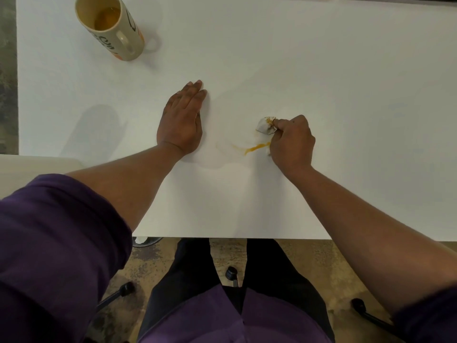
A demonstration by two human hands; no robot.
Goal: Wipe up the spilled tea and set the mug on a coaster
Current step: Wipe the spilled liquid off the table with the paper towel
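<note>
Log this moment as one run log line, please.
step: wiping tea | right hand: grips stained tissue at tea streak | left hand: flat on table | mug: far left, no coaster under it

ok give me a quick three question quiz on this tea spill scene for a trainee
1. True or false: the left hand lies flat on the table and holds nothing.
2. What does the right hand grip? A) the mug B) a crumpled, tea-stained tissue C) a coaster
3. Fill in: an orange streak of tea lies just ____ of the right hand, between the two hands.

Key
1. True.
2. B: the tissue sticks out of the curled fingers; the mug stands at the far left of the table with some tea inside.
3. Left.
</note>
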